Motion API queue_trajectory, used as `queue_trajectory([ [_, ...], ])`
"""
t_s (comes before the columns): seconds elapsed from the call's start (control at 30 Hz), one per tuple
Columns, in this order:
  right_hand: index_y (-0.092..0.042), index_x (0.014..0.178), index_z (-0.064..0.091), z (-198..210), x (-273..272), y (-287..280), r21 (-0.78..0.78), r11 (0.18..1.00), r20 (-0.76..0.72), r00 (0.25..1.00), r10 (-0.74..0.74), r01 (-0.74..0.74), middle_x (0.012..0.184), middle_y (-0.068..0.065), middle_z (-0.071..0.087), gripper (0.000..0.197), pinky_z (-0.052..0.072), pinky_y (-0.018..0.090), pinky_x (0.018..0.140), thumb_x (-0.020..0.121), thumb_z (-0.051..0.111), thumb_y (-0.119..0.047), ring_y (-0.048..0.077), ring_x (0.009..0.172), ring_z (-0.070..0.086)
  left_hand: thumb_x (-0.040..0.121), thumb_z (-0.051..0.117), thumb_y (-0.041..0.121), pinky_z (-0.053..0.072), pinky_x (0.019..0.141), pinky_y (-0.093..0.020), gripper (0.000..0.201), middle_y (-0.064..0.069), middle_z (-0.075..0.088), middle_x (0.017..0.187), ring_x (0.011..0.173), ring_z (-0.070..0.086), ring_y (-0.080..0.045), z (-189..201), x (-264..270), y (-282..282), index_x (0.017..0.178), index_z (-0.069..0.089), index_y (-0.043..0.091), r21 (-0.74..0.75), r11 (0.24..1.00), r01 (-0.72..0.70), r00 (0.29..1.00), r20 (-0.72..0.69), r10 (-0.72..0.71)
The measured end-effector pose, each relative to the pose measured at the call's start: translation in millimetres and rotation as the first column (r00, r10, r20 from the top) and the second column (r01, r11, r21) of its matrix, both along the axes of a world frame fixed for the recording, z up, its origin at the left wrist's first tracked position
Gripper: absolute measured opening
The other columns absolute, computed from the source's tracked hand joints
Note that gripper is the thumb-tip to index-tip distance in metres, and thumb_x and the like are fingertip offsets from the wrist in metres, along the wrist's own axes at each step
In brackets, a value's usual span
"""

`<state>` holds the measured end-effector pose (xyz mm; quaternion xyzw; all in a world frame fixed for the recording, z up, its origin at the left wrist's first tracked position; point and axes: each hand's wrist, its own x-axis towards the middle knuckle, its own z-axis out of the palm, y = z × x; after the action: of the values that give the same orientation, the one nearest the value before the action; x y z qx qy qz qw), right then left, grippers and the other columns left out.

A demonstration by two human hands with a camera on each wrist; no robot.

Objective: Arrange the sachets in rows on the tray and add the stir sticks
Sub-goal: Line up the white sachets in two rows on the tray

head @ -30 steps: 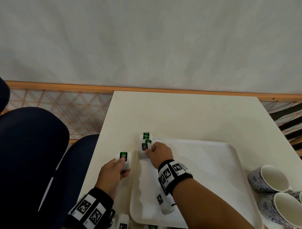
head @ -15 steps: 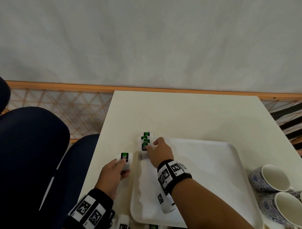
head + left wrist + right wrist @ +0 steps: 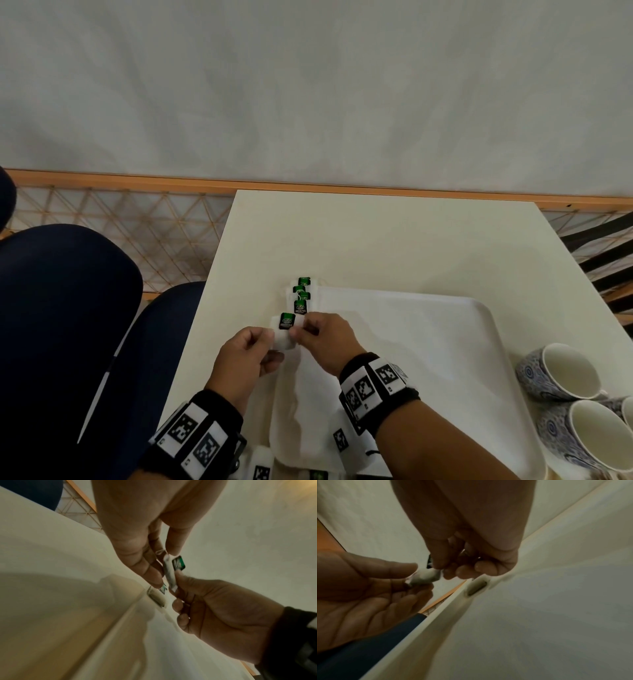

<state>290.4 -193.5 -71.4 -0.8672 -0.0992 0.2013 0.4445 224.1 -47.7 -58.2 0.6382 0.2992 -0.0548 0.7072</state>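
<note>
A white tea sachet with a green tag is held just above the left rim of the white tray. My left hand pinches its left side. My right hand pinches its right side. Both hands meet over the tray's far left corner. Several green-tagged sachets lie in a column along the tray's left side, just beyond my fingers. No stir sticks show in any view.
Patterned blue cups stand on the table at the right of the tray. More sachets lie at the near edge by my left wrist. Dark blue chairs stand left of the table. A wall runs behind.
My left hand carried its sachet rightward to the tray's rim. My right hand left the sachet column, drew back slightly and took hold of that sachet's other side.
</note>
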Motion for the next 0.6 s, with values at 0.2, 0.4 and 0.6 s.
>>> queue_trajectory([
  [0.2,-0.022,0.058,0.035,-5,11,-7,-0.25,0.966,0.04,0.998,-0.058,0.066,0.061,-0.006,0.04,0.043,0.025,0.017,0.049,0.094,0.056,-0.029,0.02,0.07,0.044,0.097,0.052,0.008,0.053,0.069,-0.031,0.011,-0.015,0.064,0.084,0.076,0.063,-0.026,2,-1,3,0.094,0.061,0.002,0.029,0.999,-0.028,1.0,-0.011,0.029],
  [0.4,-0.023,0.06,0.038,-7,16,3,-0.258,0.952,-0.005,0.986,-0.169,0.162,0.065,-0.006,0.044,0.039,0.029,0.021,0.05,0.091,0.059,-0.03,0.016,0.066,0.045,0.096,0.052,0.005,0.053,0.068,-0.031,0.01,-0.015,0.063,0.084,0.076,0.062,-0.027,2,2,4,0.094,0.061,0.002,0.048,0.999,-0.016,1.0,-0.014,0.016],
  [0.6,-0.022,0.084,0.047,-4,14,5,-0.196,0.954,-0.07,0.967,-0.245,0.228,0.082,-0.003,0.055,0.021,0.042,0.027,0.063,0.089,0.061,-0.037,0.017,0.076,0.054,0.093,0.054,0.003,0.055,0.074,-0.036,0.011,-0.011,0.063,0.091,0.076,0.061,-0.023,1,10,5,0.095,0.061,0.011,0.217,0.975,0.05,0.999,-0.022,-0.046],
])
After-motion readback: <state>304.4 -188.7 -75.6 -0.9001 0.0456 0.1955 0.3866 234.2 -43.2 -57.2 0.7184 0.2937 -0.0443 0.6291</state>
